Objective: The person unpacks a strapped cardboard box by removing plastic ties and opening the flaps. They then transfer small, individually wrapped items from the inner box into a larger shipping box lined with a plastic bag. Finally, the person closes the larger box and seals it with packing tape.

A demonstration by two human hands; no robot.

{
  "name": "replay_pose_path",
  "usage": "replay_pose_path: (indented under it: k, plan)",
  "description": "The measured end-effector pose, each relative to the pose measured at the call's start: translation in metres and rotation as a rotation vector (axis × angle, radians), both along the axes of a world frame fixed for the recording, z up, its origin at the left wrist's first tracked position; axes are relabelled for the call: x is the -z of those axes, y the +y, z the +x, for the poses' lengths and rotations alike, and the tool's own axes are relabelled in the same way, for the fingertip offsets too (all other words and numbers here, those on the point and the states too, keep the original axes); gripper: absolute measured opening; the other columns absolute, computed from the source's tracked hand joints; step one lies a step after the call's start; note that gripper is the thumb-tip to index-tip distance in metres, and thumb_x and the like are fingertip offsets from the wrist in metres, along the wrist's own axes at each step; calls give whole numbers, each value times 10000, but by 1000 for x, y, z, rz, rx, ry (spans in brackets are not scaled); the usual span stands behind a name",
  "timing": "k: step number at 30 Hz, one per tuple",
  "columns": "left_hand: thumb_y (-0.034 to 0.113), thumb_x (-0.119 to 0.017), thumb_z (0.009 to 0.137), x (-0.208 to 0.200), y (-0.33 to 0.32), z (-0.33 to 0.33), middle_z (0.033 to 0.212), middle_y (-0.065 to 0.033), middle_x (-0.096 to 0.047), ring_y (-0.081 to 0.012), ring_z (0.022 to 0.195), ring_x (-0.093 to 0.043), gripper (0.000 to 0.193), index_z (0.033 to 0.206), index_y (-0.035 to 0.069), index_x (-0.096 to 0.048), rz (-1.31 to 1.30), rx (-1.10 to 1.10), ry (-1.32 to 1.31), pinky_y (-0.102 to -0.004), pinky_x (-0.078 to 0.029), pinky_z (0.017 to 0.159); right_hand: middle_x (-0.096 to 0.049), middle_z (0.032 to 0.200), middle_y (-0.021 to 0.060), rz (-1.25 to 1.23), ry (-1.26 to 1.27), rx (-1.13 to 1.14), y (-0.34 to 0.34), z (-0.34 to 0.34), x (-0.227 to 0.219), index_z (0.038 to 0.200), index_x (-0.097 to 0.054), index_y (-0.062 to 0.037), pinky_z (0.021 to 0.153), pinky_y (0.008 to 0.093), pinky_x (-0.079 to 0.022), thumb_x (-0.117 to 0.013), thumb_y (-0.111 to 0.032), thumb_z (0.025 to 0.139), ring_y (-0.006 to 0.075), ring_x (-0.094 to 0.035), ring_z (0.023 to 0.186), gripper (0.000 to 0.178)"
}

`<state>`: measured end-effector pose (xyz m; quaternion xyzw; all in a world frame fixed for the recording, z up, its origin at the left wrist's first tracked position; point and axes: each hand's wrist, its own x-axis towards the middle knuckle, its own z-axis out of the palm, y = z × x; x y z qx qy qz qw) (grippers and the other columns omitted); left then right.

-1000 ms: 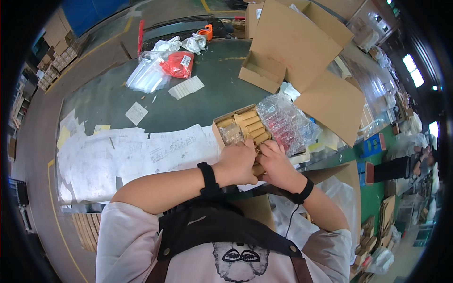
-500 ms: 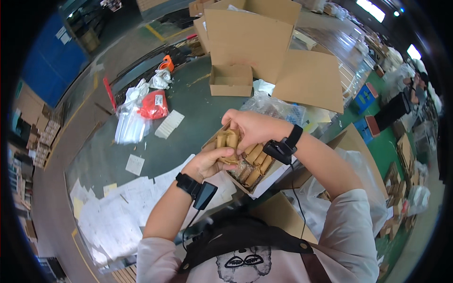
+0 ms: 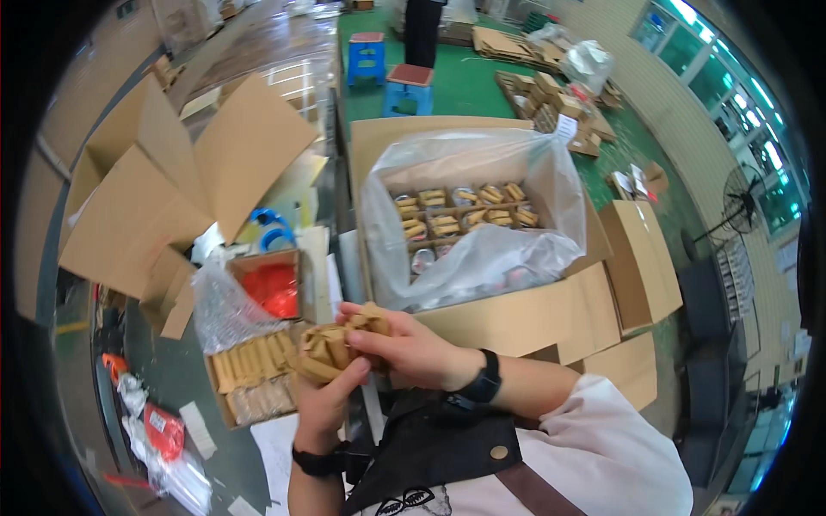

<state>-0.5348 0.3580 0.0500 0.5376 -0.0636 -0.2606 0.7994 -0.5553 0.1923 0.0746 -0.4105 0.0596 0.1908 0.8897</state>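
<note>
My left hand (image 3: 323, 404) is closed round some brown paper-wrapped packets (image 3: 323, 351), its thumb pressed along them. My right hand (image 3: 413, 348) grips more packets (image 3: 370, 319) of the same kind just beside, and the two hands nearly touch. What is inside the paper is hidden. To the left of my hands, a small carton (image 3: 225, 408) holds a row of similar packets (image 3: 249, 363) and some bubble-wrapped pieces (image 3: 262, 399). Ahead and to the right stands a large carton (image 3: 367, 138) lined with clear plastic (image 3: 551, 185); packets (image 3: 445, 225) stand in its divided compartments.
An open box with red contents (image 3: 274, 286), bubble wrap (image 3: 225, 301) and a blue tape roll (image 3: 271, 230) lie left on the table. Tall open cartons (image 3: 138, 219) stand behind. Two stools (image 3: 409, 86) and a person's legs (image 3: 422, 34) are beyond the lined carton.
My view has swung right, toward the lined carton. Both hands have left the small carton, carrying packets to the right; my right hand, earlier reaching into that carton, now holds some too.
</note>
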Motion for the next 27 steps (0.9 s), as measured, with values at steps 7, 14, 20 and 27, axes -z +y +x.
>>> replay_pose_path:
  k: [7, 14, 20, 27]
  plan:
    - [74, -671, 789, 27, -123, 4, 964, -63, -615, -153, 817, -630, 373, 1134, 32, -534, -139, 172, 331, -259, -526, 633, -566, 1211, 94, -165, 49, 306, -136, -41, 31, 1355, -377, -40, 773, 266, -499, -482, -100, 950, 138, -583, 992, 422]
    - [71, -687, 742, 35, -266, 94, 770, -25, -581, -114, 680, -591, 247, 949, 31, -558, 207, 187, -20, -224, -437, 528, -657, 910, 226, -1728, -57, -96, -398, 99, 170, 1071, -613, -25, 764, 440, -502, -627, -157, 788, 371, -636, 892, 312]
    - [17, -665, 705, 168, -264, 116, 757, -42, -608, -113, 595, -579, 236, 919, 51, -573, 531, 742, 279, -230, -437, 481, -681, 802, 53, -1007, -253, -1408, -355, -29, 200, 1007, -705, -127, 665, 332, -488, -705, -360, 777, 193, -622, 734, 327]
    - [15, -688, 660, 114, -218, 64, 827, -50, -608, -134, 651, -595, 410, 1045, 55, -552, 846, 1015, 380, -251, -472, 493, -634, 869, 155, -897, -83, -825, -389, -15, 73, 995, -554, -58, 718, 396, -470, -562, -395, 922, 298, -618, 820, 345]
